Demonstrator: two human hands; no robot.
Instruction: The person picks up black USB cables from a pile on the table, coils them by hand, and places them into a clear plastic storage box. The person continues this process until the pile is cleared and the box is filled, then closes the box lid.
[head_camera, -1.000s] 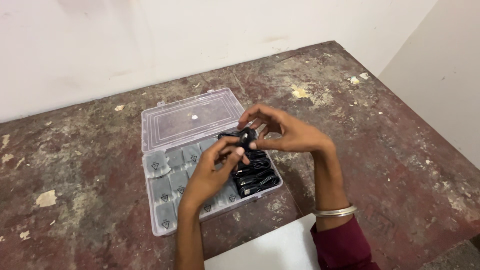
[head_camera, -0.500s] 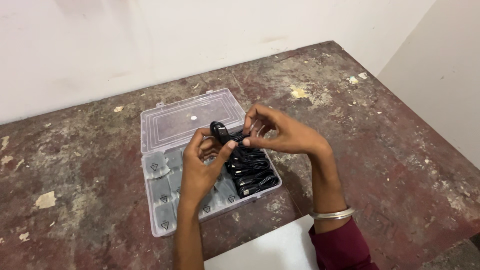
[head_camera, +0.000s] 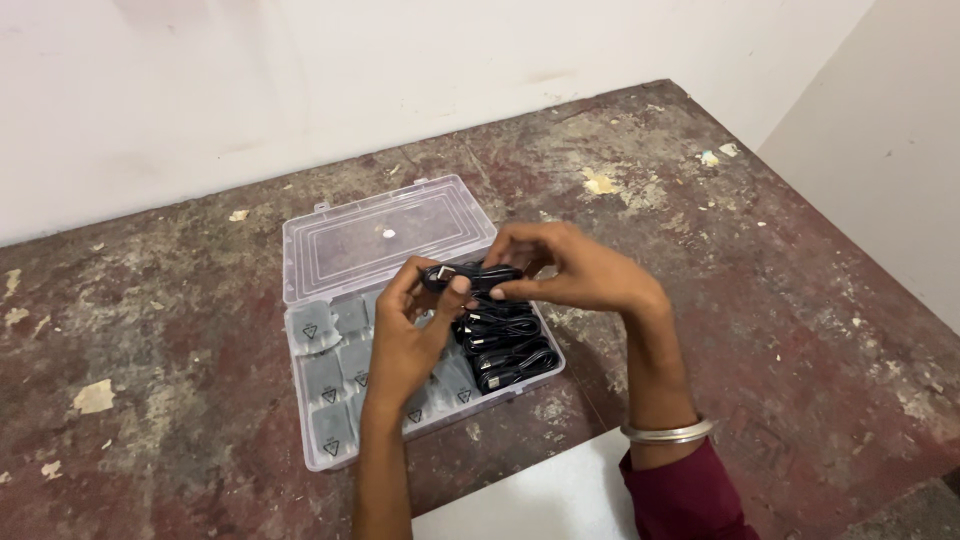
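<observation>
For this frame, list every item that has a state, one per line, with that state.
Clear plastic organizer box: open, lid laid back flat on the table.
Coiled black cable: lifted above the box, held by both hands.
Left hand: gripping the cable.
Right hand: gripping the cable.
Black cables in box: bundled, lying in the right compartment.
Grey packets: lying in the left compartments.

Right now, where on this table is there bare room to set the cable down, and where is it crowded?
The worn table is bare right of the clear organizer box, between the right hand and the far corner, and on the left, beyond the box. It is crowded at the middle: the open lid, filled compartments, coiled black cables, and the left hand holding the cable.
</observation>
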